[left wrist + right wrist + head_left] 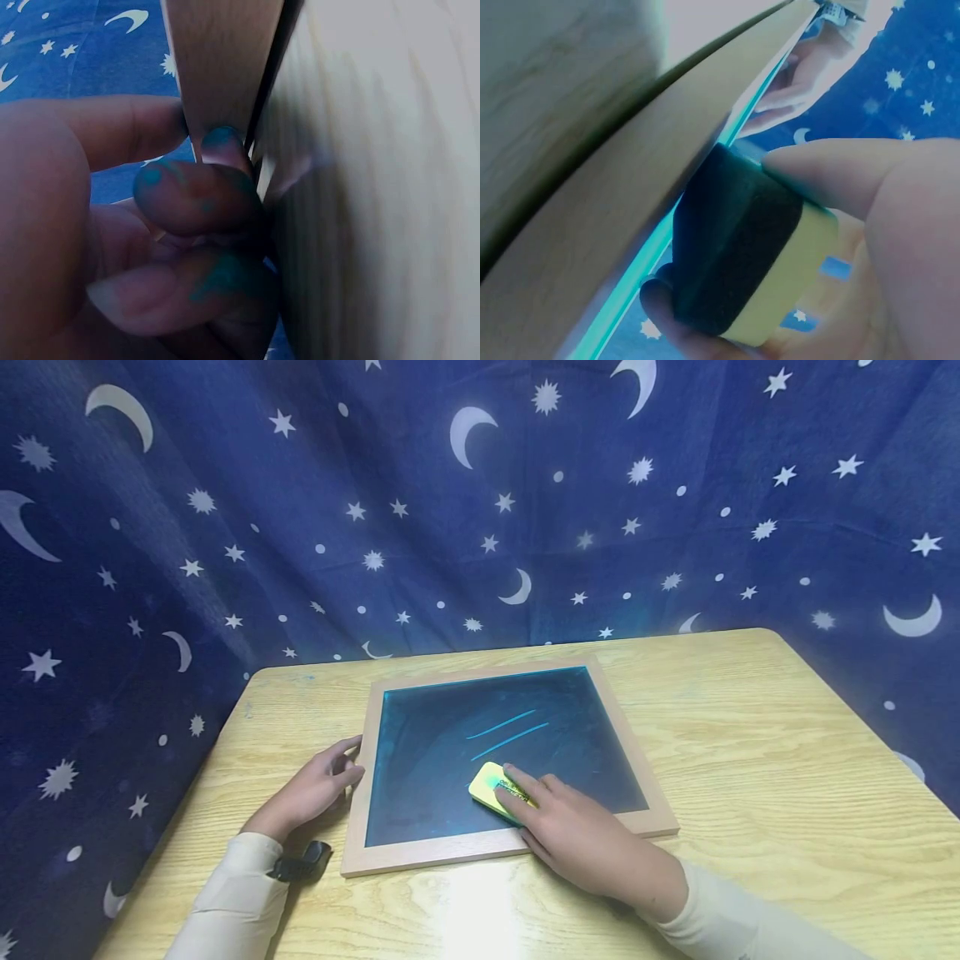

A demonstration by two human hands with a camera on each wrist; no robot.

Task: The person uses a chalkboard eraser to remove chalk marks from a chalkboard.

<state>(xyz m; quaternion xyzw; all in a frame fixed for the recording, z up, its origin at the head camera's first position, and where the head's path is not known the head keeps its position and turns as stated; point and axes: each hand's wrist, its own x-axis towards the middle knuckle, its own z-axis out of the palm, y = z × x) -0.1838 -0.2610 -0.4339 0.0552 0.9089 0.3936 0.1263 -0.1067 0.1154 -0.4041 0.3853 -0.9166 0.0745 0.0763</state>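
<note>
While the right hand (573,839) grasps a yellow eraser (487,783) with its thumb and fingers on the sides, the left hand (309,789) touches the left edge of the chalkboard (420,760), its fingers slightly bent against the wood and not wrapped around it. The eraser is over the lower part of the chalkboard, a little right of its middle and just beside the bottom rail. Its dark felt (739,240) shows in the right wrist view; whether that lies flat on the surface, I cannot tell. Two slanting blue lines (506,733) run across the chalkboard above the eraser, leaving dark surface on both sides of them up to the pale wooden frame (360,802).

Around the chalkboard, the desk (750,760) spreads unevenly: a broad stretch to the right, a narrower one to the left, where the left forearm lies in its cream sleeve (236,902), and only a thin strip behind, before the desk's far edge. Past that edge, behind the chalkboard, hangs a blue curtain (420,468) with moons and stars. A black device (302,862) on the left wrist is near the chalkboard's lower left corner. Teal stains (225,277) mark the left fingers.
</note>
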